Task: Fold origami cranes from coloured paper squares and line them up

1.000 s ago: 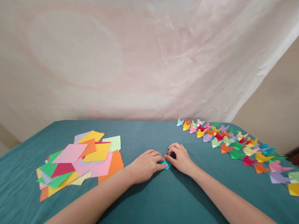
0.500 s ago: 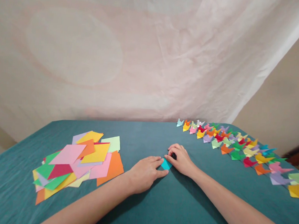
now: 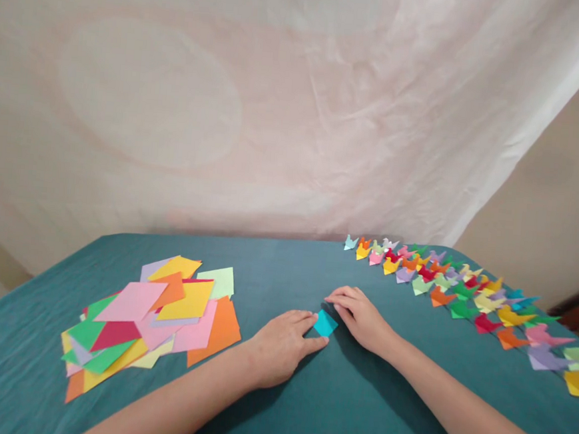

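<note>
A small folded square of blue paper (image 3: 326,323) lies on the cloth-covered table between my two hands. My left hand (image 3: 287,342) holds it down from the left, the fingertips at its upper left edge and the thumb at its lower corner. Just past the upper right edge of the paper is my right hand (image 3: 358,314), apart from it. Its fingers stretch forward and to the left, with the thumb close under the index finger, and I see nothing in them.
To the left lies a loose pile of coloured paper squares (image 3: 132,301). Rows of small folded paper birds (image 3: 461,309) in many colours run along the right side of the teal tablecloth (image 3: 276,263). Behind the table hangs a pale curtain (image 3: 277,122).
My right hand has come off the blue paper and shifted slightly right, its fingers straighter. More of the paper shows. The left hand stays on it, and the view has shifted slightly.
</note>
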